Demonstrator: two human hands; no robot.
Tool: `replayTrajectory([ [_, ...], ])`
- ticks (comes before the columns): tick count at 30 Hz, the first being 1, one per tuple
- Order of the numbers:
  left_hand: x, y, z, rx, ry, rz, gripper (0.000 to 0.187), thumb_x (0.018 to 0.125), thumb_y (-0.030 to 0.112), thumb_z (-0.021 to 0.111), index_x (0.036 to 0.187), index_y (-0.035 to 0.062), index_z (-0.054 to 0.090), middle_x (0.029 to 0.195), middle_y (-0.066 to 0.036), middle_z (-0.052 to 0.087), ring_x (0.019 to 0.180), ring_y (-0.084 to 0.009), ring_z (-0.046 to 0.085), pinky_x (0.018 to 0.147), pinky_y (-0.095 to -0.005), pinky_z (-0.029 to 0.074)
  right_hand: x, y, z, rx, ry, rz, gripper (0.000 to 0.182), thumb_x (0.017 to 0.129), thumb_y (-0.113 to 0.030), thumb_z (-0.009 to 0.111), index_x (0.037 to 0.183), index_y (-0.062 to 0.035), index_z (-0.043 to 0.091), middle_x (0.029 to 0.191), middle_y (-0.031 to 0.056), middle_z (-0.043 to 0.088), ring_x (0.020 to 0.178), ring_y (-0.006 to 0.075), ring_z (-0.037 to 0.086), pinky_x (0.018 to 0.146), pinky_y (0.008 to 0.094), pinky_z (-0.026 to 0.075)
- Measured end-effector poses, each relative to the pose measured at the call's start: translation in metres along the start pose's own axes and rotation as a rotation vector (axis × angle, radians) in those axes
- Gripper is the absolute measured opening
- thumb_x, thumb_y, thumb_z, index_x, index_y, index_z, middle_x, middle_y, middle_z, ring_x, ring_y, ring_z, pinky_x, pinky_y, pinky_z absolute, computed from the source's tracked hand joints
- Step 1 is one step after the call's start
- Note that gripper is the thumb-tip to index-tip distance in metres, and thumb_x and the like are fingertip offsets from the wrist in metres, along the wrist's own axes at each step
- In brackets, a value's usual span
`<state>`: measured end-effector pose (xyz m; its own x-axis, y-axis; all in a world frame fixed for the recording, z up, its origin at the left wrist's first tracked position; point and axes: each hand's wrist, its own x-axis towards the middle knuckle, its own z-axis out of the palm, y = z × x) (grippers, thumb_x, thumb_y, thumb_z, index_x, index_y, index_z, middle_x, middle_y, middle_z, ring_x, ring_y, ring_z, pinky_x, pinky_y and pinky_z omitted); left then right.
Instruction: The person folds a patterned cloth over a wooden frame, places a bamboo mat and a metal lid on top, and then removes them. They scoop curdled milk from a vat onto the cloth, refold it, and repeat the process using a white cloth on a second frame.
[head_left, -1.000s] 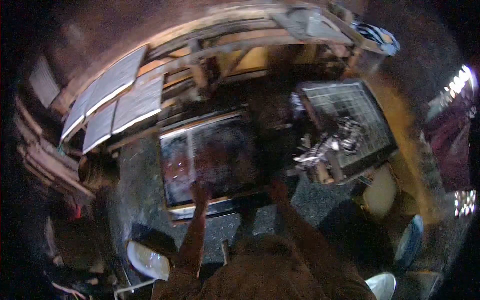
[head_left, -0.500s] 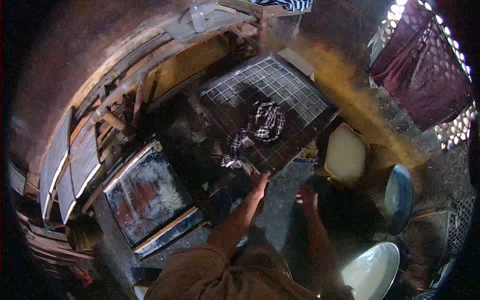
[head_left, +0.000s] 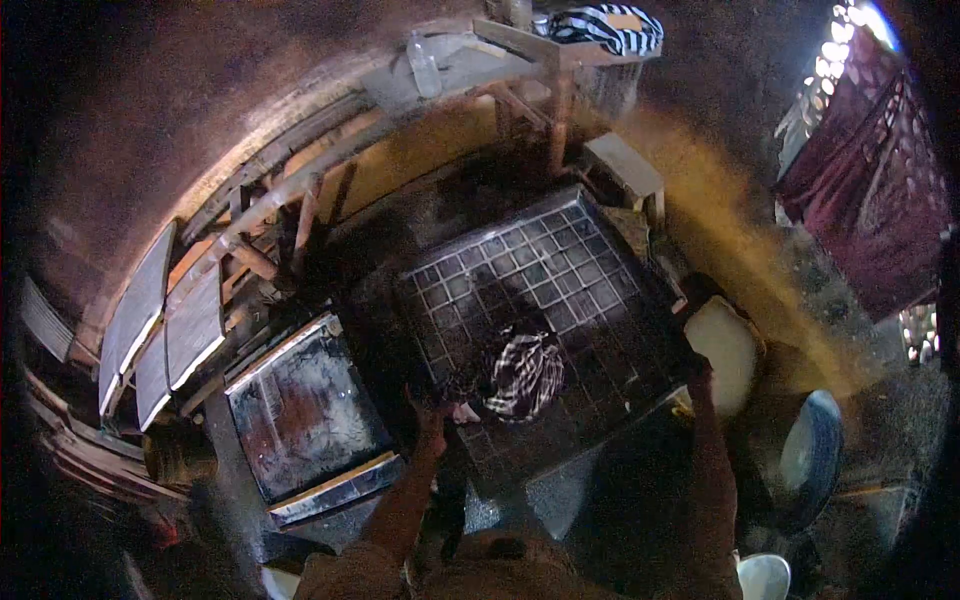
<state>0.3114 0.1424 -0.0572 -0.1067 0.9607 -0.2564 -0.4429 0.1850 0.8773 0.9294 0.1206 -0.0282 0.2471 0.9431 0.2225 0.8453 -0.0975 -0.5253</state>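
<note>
A dark square board (head_left: 600, 395) with a pale grid lies tilted in front of me. On its near half rests a crumpled black-and-white checked cloth (head_left: 525, 378). My left hand (head_left: 428, 412) is at the board's left edge, beside the cloth's trailing end; its fingers are dim and their grip is unclear. My right hand (head_left: 698, 372) is at the board's right corner, its fingers lost in shadow.
At left lies a whitish, stained tray (head_left: 310, 405). Grey panels (head_left: 195, 325) lean on a wooden frame. A bottle (head_left: 424, 68) stands on the back shelf. Right are a pale-topped container (head_left: 722, 350), a blue basin (head_left: 812, 450) and a maroon cloth (head_left: 870, 200).
My left hand has moved left from the board's near edge, and my right hand has gone right and forward to its corner. The view has shifted, so the board appears lower.
</note>
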Motion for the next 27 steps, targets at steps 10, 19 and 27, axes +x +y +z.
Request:
replayTrajectory([
  [10, 0.034, 0.106, -0.026, 0.327, -0.075, -0.047, 0.067, 0.061, 0.0, 0.057, 0.124, 0.0078, 0.036, 0.09, -0.007, 0.058, 0.077, -0.0154, 0.056, 0.076, -0.0314, 0.044, -0.104, 0.0, 0.007, -0.318, -0.178, -0.018, 0.046, 0.083, -0.029, 0.046, 0.116, 0.0038, 0.038, 0.087, 0.0133, 0.055, 0.074, 0.0252, 0.055, 0.067, 0.0334, 0.046],
  [19, -0.034, 0.308, -0.022, 0.657, 0.019, -0.132, 0.067, 0.056, -0.003, 0.056, 0.12, 0.0071, 0.042, 0.091, -0.005, 0.058, 0.078, -0.0145, 0.055, 0.076, -0.029, 0.042, -0.149, -0.159, 0.059, 1.085, -0.531, 0.918, 0.059, 0.079, -0.033, 0.05, 0.123, 0.0011, 0.031, 0.12, 0.0147, 0.042, 0.112, 0.0249, 0.038, 0.093, 0.0385, 0.033],
  [27, -0.105, 0.314, -0.063, 0.361, 0.111, -0.01, 0.078, 0.047, -0.012, 0.055, 0.121, 0.0065, 0.04, 0.109, -0.005, 0.049, 0.098, -0.0162, 0.047, 0.079, -0.0269, 0.04, 0.005, -0.204, 0.125, 0.491, -0.587, 0.173, 0.075, 0.065, -0.032, 0.063, 0.124, 0.0006, 0.031, 0.123, 0.0142, 0.038, 0.115, 0.0245, 0.034, 0.094, 0.0396, 0.031],
])
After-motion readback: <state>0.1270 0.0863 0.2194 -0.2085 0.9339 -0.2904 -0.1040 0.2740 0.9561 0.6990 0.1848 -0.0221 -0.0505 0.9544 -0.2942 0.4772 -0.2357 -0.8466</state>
